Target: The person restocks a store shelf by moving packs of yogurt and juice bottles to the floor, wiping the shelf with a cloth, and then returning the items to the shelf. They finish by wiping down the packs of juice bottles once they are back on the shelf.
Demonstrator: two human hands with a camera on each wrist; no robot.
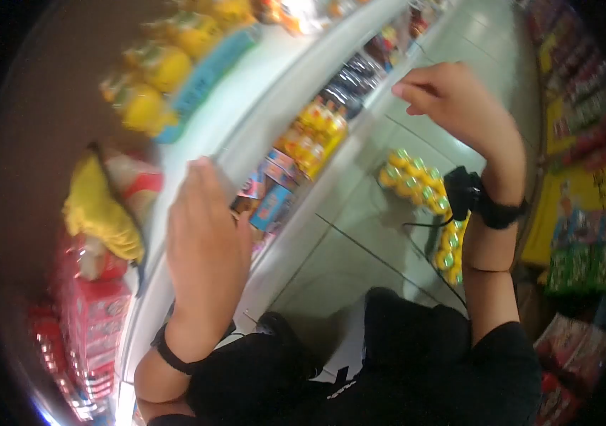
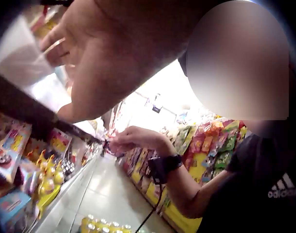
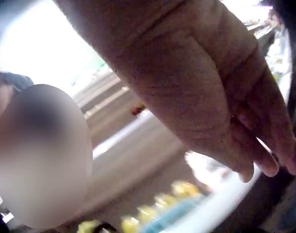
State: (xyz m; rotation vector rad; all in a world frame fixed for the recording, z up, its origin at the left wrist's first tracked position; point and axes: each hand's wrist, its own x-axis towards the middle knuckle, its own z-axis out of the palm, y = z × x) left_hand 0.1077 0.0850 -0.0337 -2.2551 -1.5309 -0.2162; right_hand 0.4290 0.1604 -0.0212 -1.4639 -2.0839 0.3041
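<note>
My left hand (image 1: pixel 207 245) is at the white shelf's front edge (image 1: pixel 235 167), its fingers straight and nothing held in them. The left wrist view shows the same hand (image 2: pixel 85 53) from the palm side, close to the shelf. Nearest to it on the shelf lie a yellow, dark-edged cloth-like item (image 1: pixel 100 209) and pink-red boxes (image 1: pixel 100 319). Over the aisle hangs my right hand (image 1: pixel 452 103), its fingers loosely bent and holding nothing. In the right wrist view the right hand's fingers (image 3: pixel 264 131) point downward, apart from the goods.
Yellow packaged items (image 1: pixel 164 67) stand in a teal tray (image 1: pixel 203 82) farther along the shelf. Below are yellow bottles (image 1: pixel 313 135) and a blue box (image 1: pixel 271 207). Yellow packs with shiny green tops (image 1: pixel 413 181) sit on the tiled floor (image 1: pixel 345 234). Hanging snack bags (image 1: pixel 587 241) line the right side.
</note>
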